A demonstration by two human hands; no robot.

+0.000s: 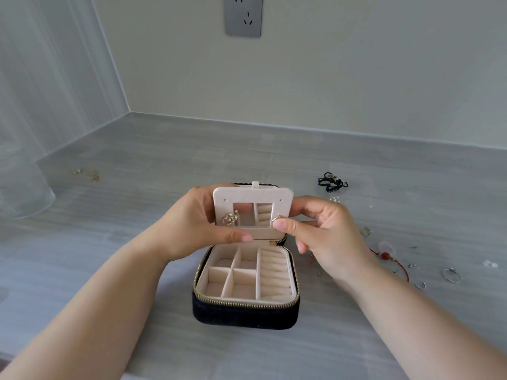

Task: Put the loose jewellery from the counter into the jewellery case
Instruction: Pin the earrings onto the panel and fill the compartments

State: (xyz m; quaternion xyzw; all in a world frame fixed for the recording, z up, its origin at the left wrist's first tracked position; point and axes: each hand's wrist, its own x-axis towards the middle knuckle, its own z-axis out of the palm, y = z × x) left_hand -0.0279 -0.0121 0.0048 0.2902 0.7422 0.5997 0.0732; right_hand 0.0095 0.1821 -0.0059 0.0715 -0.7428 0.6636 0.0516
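At 6 o'clock on grey tabletop: jewellery case lying open, black velvety shell, brass-toned zip, cream padded cells and ring rolls empty. Above it, left hand gripping stiff cream earring panel upright, presumably to steady it for pinning; gold earring seated at its 8 o'clock corner. Right hand pinching small gold stud at panel's right edge. Loose at 3 o'clock: red cord bracelet, silver ring. At 1 o'clock, black cord tangle; at 10 o'clock, gold bits.

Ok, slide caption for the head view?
Left hand holds up the earring panel of the open jewellery case while the right hand pinches a gold earring at its edge.
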